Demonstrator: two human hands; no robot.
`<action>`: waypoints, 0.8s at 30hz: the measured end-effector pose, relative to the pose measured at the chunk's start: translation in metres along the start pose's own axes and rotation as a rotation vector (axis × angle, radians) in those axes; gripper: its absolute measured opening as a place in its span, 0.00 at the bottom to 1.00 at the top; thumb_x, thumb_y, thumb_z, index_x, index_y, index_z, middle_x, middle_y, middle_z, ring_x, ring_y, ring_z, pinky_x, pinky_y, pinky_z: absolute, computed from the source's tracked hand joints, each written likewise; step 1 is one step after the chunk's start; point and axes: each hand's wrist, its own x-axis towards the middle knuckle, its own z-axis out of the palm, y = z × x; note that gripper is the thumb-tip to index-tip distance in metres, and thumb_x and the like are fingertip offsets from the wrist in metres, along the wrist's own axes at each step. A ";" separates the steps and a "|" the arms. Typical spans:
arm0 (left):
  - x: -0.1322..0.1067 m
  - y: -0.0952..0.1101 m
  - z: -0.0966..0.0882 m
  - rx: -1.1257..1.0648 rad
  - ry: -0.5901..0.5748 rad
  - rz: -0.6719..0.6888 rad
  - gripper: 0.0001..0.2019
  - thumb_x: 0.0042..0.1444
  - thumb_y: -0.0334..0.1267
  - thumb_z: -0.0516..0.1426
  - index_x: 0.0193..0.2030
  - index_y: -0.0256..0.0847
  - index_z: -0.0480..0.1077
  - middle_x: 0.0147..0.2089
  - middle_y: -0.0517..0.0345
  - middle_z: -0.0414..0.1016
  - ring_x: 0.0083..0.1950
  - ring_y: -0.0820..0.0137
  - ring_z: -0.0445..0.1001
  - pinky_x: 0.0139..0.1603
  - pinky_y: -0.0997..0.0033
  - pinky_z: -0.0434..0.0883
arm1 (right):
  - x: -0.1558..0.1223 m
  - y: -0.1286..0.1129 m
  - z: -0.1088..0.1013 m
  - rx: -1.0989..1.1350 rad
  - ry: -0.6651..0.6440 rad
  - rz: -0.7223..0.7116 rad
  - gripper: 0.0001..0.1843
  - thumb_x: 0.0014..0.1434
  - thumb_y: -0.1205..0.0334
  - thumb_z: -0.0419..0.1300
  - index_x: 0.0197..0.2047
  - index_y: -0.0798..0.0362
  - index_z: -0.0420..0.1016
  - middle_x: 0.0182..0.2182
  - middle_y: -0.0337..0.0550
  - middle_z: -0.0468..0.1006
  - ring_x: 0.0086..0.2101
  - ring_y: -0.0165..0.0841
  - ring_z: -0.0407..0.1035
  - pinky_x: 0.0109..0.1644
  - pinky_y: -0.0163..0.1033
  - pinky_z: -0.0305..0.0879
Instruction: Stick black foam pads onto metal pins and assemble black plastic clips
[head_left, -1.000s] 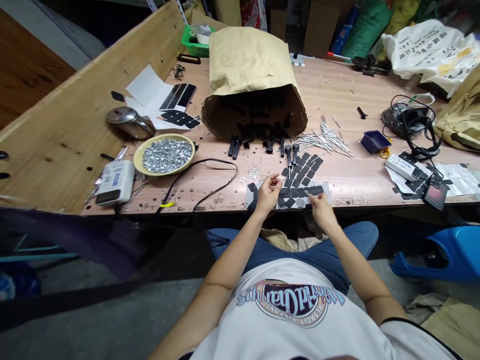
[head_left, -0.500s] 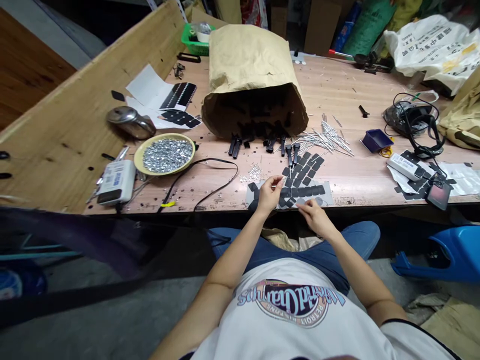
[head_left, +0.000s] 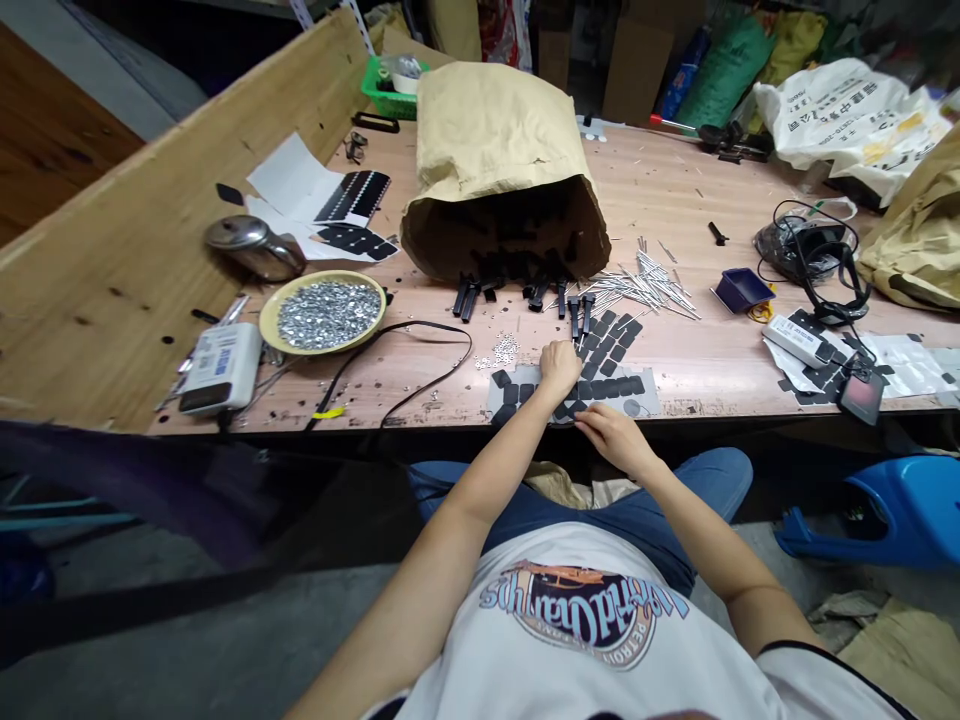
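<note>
My left hand (head_left: 561, 368) is curled closed over the grey backing sheet (head_left: 645, 400), with its fingertips beside two black plastic parts (head_left: 581, 312) that have thin metal pins. What those fingers hold, if anything, is hidden. At the table's front edge my right hand (head_left: 611, 436) has thumb and finger pressed together near a dark pad on the sheet; anything between them is too small to make out. Rows of black rounded pads (head_left: 606, 388) lie on the backing sheet, and more loose pads (head_left: 616, 340) spread behind it.
Behind my hands lies an open brown paper bag (head_left: 495, 125) spilling black parts. Metal pins (head_left: 652, 285) are heaped to its right. On the left are a yellow bowl (head_left: 270, 335) of small metal pieces, a white box (head_left: 223, 365) and a black strap (head_left: 431, 322). A purple tray (head_left: 741, 290) stands right.
My left hand has moved forward and slightly right, toward the two black parts, and its fingers have curled in. My right hand has shifted slightly left. The camera view has also shifted a little.
</note>
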 end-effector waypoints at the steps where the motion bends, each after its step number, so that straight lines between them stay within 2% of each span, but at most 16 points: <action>1: -0.001 -0.002 -0.001 0.003 0.004 0.008 0.08 0.49 0.25 0.53 0.34 0.30 0.73 0.40 0.35 0.75 0.46 0.54 0.74 0.46 0.61 0.67 | 0.004 0.004 -0.003 -0.014 0.043 -0.001 0.19 0.67 0.58 0.45 0.48 0.53 0.75 0.39 0.49 0.75 0.39 0.34 0.72 0.42 0.38 0.70; 4: -0.009 -0.014 -0.008 -0.037 0.058 0.034 0.08 0.49 0.25 0.53 0.32 0.32 0.73 0.37 0.39 0.76 0.43 0.56 0.75 0.45 0.61 0.68 | 0.023 0.016 -0.011 -0.097 0.157 -0.007 0.19 0.66 0.60 0.44 0.51 0.54 0.73 0.42 0.52 0.75 0.42 0.36 0.70 0.45 0.41 0.69; 7: -0.023 -0.031 -0.018 -0.198 0.096 0.044 0.05 0.46 0.27 0.55 0.26 0.36 0.72 0.31 0.47 0.76 0.37 0.61 0.75 0.42 0.64 0.69 | 0.050 0.026 -0.016 -0.216 0.195 -0.062 0.20 0.65 0.64 0.46 0.57 0.54 0.68 0.51 0.55 0.72 0.52 0.40 0.65 0.53 0.47 0.64; 9: -0.035 -0.044 -0.025 -0.389 0.058 0.053 0.04 0.44 0.28 0.56 0.23 0.37 0.71 0.26 0.54 0.75 0.32 0.67 0.74 0.38 0.68 0.69 | 0.069 0.031 -0.017 -0.279 0.166 -0.144 0.20 0.64 0.66 0.47 0.58 0.53 0.66 0.56 0.54 0.69 0.57 0.41 0.60 0.58 0.51 0.58; 11: -0.044 -0.057 -0.030 -0.585 -0.048 0.056 0.02 0.43 0.31 0.58 0.22 0.38 0.71 0.22 0.59 0.72 0.27 0.71 0.71 0.33 0.71 0.68 | 0.085 0.034 -0.016 -0.313 0.099 -0.272 0.20 0.64 0.68 0.46 0.57 0.51 0.68 0.55 0.50 0.70 0.57 0.40 0.60 0.60 0.53 0.54; 13: -0.047 -0.070 -0.034 -0.712 -0.136 0.059 0.03 0.43 0.34 0.59 0.24 0.37 0.72 0.22 0.61 0.71 0.25 0.72 0.69 0.30 0.72 0.68 | 0.094 0.036 -0.015 -0.333 0.008 -0.390 0.20 0.65 0.69 0.45 0.55 0.50 0.69 0.49 0.48 0.75 0.52 0.37 0.64 0.57 0.51 0.57; 14: -0.045 -0.076 -0.036 -0.733 -0.130 0.060 0.04 0.44 0.35 0.60 0.26 0.37 0.72 0.23 0.60 0.72 0.26 0.72 0.69 0.30 0.72 0.68 | 0.095 0.036 -0.014 -0.346 -0.039 -0.412 0.21 0.65 0.70 0.44 0.56 0.50 0.68 0.46 0.47 0.76 0.49 0.36 0.67 0.54 0.48 0.60; 16: -0.035 -0.086 -0.040 -0.670 -0.007 0.049 0.06 0.46 0.36 0.59 0.31 0.37 0.73 0.28 0.58 0.73 0.30 0.71 0.71 0.35 0.69 0.70 | 0.094 0.033 -0.014 -0.384 -0.122 -0.352 0.21 0.65 0.69 0.44 0.58 0.52 0.66 0.42 0.49 0.77 0.42 0.36 0.69 0.44 0.42 0.63; 18: -0.019 -0.090 -0.043 -0.476 0.161 0.016 0.07 0.49 0.34 0.57 0.35 0.37 0.73 0.34 0.53 0.74 0.36 0.67 0.72 0.43 0.65 0.70 | 0.088 0.028 -0.016 -0.413 -0.182 -0.210 0.22 0.66 0.68 0.44 0.61 0.54 0.62 0.40 0.51 0.76 0.38 0.36 0.70 0.37 0.37 0.62; 19: -0.010 -0.091 -0.044 -0.364 0.202 0.002 0.07 0.49 0.33 0.56 0.35 0.37 0.73 0.37 0.51 0.74 0.40 0.64 0.72 0.47 0.62 0.69 | 0.084 0.026 -0.017 -0.413 -0.200 -0.139 0.22 0.66 0.67 0.44 0.62 0.54 0.60 0.40 0.52 0.76 0.38 0.35 0.71 0.35 0.36 0.61; 21: 0.006 -0.089 -0.043 -0.180 0.213 -0.006 0.07 0.49 0.30 0.56 0.35 0.38 0.73 0.41 0.47 0.73 0.47 0.59 0.71 0.53 0.59 0.66 | 0.077 0.021 -0.020 -0.381 -0.214 -0.039 0.22 0.66 0.65 0.43 0.63 0.53 0.59 0.41 0.50 0.76 0.37 0.35 0.71 0.33 0.34 0.59; 24: 0.019 -0.083 -0.039 -0.038 0.171 -0.005 0.06 0.50 0.28 0.54 0.32 0.38 0.72 0.44 0.44 0.72 0.52 0.54 0.68 0.55 0.56 0.65 | 0.068 0.018 -0.022 -0.282 -0.185 0.010 0.19 0.66 0.65 0.43 0.57 0.50 0.64 0.45 0.48 0.75 0.37 0.33 0.72 0.34 0.33 0.59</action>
